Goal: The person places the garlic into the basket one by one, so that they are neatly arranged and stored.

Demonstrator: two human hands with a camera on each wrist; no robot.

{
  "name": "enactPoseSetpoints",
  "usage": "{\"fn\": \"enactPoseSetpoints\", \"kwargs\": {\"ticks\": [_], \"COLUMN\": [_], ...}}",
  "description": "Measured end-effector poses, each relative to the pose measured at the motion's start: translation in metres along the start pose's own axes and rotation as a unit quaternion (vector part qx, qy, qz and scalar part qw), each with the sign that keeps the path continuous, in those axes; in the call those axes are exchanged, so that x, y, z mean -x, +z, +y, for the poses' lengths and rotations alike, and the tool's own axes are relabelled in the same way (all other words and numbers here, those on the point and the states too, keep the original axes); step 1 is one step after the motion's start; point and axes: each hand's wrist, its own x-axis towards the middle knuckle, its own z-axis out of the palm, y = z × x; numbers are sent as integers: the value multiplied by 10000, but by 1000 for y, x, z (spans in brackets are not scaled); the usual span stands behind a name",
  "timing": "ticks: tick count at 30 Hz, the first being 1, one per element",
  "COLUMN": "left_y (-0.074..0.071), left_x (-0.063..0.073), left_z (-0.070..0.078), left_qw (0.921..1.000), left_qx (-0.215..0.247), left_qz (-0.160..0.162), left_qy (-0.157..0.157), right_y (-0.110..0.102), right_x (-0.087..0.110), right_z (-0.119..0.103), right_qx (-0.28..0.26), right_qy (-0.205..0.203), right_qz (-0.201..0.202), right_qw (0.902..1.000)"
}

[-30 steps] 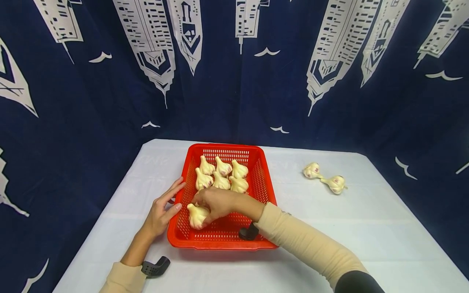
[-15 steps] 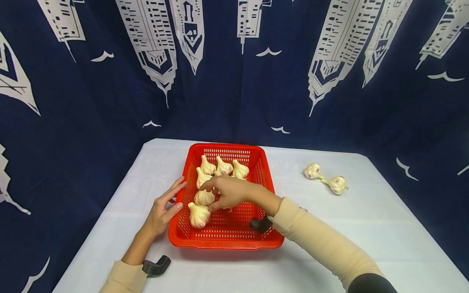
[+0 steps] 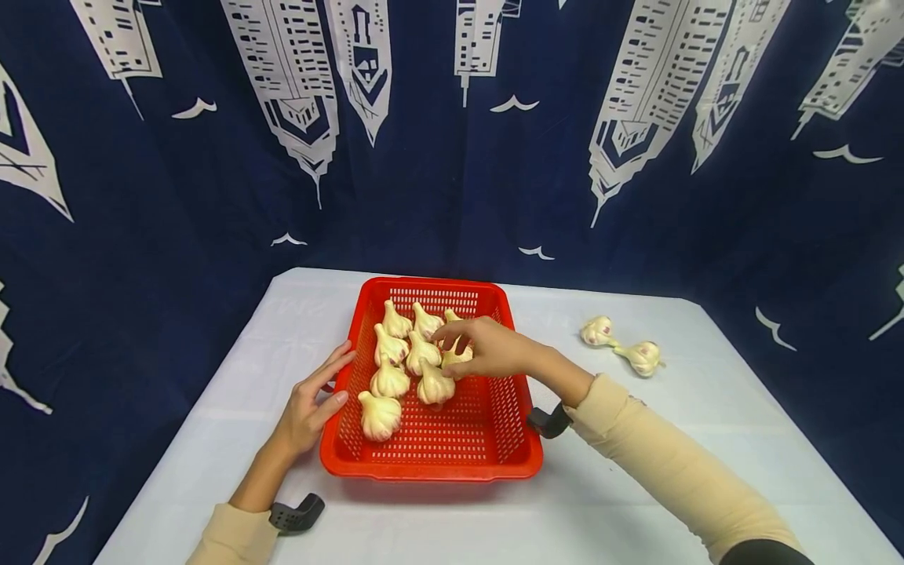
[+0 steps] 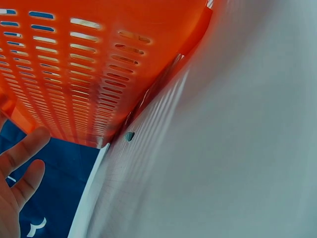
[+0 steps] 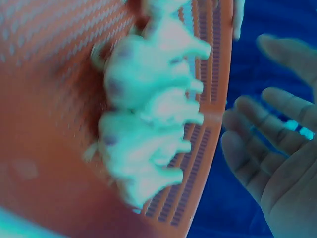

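Note:
Several garlic bulbs [image 3: 381, 416] lie in rows within a red perforated basket [image 3: 431, 471], filling its left and far parts. My left hand [image 3: 305, 410] rests against the basket's left rim, fingers spread; the left wrist view has part of that hand [image 4: 22, 173] beside the basket's slotted wall [image 4: 79, 74]. Above the bulbs at the right of the group hovers my right hand [image 3: 490, 349], partly hiding a bulb. In the right wrist view this hand [image 5: 282, 163] has loosely bent, parted fingers and nothing between them; the bulbs [image 5: 148, 99] there are blurred.
Two more garlic bulbs [image 3: 641, 358] lie on the white tabletop [image 3: 636, 455] right of the basket, stems together. A dark blue curtain [image 3: 452, 196] with white building prints hangs behind the table. Black wrist devices [image 3: 297, 514] sit at both wrists.
My right hand has withdrawn from the near-left bulb, moving right and away from me, over the bulbs, and is lifted. More bulbs are uncovered. My left hand has stayed at the rim.

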Motion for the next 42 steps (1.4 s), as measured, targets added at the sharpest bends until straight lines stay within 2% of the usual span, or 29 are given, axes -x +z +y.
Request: {"fn": "enactPoseSetpoints", "kwargs": {"ticks": [6, 12, 16, 26, 31, 38, 42], "left_y": [1, 1, 0, 1, 1, 3, 5], "left_x": [0, 4, 6, 4, 4, 3, 2], "left_z": [0, -3, -2, 0, 0, 0, -1], "left_qw": [10000, 9999, 9998, 9997, 9996, 9996, 9995], "left_qx": [5, -9, -44, -36, -34, -48, -100], "left_qz": [72, 116, 178, 251, 267, 276, 299], "left_qy": [27, -4, -8, 73, 51, 55, 70], "right_y": [-15, -18, -19, -29, -34, -39, -44], "right_x": [21, 42, 54, 89, 109, 133, 145], "right_z": [13, 30, 40, 66, 91, 120, 133], "right_qx": [-238, -316, -383, -378, -210, -333, -77], "right_qy": [338, 714, 824, 1230, 1596, 2424, 2576], "right_qz": [265, 366, 481, 1058, 1481, 1926, 2105], "right_qw": [9988, 9963, 9947, 9860, 9758, 9503, 9430]}}
